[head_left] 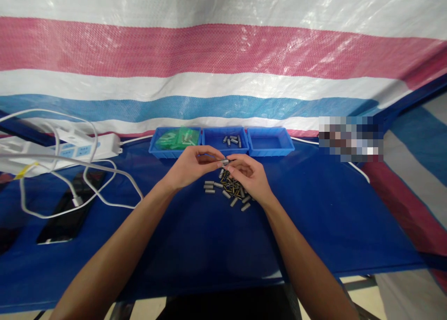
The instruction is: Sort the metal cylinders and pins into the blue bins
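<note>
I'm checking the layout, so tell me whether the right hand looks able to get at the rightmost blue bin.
Probably yes: nothing visible stands between the right hand and the rightmost blue bin, though that hand is occupied at a metal cylinder.

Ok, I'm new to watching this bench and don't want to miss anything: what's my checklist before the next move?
1. Grip of the left hand on a small metal piece: ok, at the fingertips.
2. Grip of the right hand: cannot tell, the spot is too small to make out.
3. Loose parts within reach: ok, heaped beside the right hand.
4. Middle blue bin upright: ok, with metal cylinders inside.
5. White cable well away from the left forearm: not ok, it runs up to it in this view.
</note>
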A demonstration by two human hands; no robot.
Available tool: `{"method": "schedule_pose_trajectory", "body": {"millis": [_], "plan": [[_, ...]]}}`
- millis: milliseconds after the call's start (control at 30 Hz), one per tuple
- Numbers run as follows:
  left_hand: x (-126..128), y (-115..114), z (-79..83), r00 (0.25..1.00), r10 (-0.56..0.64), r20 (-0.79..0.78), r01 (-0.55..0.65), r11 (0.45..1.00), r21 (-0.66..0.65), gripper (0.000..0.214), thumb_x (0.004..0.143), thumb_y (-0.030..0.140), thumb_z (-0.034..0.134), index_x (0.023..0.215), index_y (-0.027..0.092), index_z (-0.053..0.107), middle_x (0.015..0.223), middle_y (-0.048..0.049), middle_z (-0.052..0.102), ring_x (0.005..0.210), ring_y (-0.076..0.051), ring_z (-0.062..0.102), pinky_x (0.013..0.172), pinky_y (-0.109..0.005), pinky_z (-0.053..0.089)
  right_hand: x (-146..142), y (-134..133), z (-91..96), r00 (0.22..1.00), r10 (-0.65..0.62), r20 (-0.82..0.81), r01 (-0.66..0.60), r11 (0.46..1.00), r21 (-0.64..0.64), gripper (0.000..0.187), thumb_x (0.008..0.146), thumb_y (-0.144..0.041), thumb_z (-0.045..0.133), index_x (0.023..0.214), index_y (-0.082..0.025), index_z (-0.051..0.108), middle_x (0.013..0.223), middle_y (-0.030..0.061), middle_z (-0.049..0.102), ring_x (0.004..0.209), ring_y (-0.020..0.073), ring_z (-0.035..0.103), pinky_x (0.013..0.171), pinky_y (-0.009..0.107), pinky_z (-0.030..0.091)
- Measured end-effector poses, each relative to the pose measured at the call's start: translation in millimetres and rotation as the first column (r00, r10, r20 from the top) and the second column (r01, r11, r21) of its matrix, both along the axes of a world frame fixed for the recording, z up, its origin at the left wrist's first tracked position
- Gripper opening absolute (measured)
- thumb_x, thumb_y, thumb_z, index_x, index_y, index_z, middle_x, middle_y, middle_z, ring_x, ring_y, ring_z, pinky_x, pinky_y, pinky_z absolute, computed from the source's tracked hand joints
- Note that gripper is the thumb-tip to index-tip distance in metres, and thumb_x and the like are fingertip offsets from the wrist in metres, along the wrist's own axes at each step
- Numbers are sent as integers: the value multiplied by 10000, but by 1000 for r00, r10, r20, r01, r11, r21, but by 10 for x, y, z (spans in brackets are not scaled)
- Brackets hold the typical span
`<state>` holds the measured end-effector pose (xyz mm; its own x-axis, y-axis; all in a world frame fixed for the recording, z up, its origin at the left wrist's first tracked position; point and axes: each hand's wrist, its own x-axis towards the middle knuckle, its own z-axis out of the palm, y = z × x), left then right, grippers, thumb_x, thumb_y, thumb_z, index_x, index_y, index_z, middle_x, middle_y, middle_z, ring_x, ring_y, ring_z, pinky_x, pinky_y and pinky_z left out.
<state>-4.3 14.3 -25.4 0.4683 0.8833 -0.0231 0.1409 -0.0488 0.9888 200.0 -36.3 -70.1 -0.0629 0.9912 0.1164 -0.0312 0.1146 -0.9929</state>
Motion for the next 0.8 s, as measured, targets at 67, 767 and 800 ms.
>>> {"method": "schedule_pose_trajectory", "body": {"millis": [67,767,800], "plan": [[3,3,-32,1000,-12,5,12,1000,-1,330,771,364,888,989,144,770,1002,-88,814,955,-237,784,909,-350,622,-3,-4,6,1000,6,-4,-6,1000,0,359,845,-451,810,1125,-239,735,897,34,761,768,189,730,690,319,587],[-40,9,-1,991,-52,-120,63,994,87,264,825,370,819,941,151,725,938,-58,803,884,-205,776,868,-316,627,38,17,23,999,-8,-40,6,999,-48,332,812,-507,840,986,-233,773,777,13,750,614,152,637,590,301,534],[-67,14,22,981,-62,-185,86,988,124,246,855,382,785,929,154,731,914,-52,798,854,-196,767,836,-299,617,39,19,15,999,-22,-30,21,999,-41,323,819,-504,835,979,-230,772,752,6,731,595,143,616,574,294,519]]}}
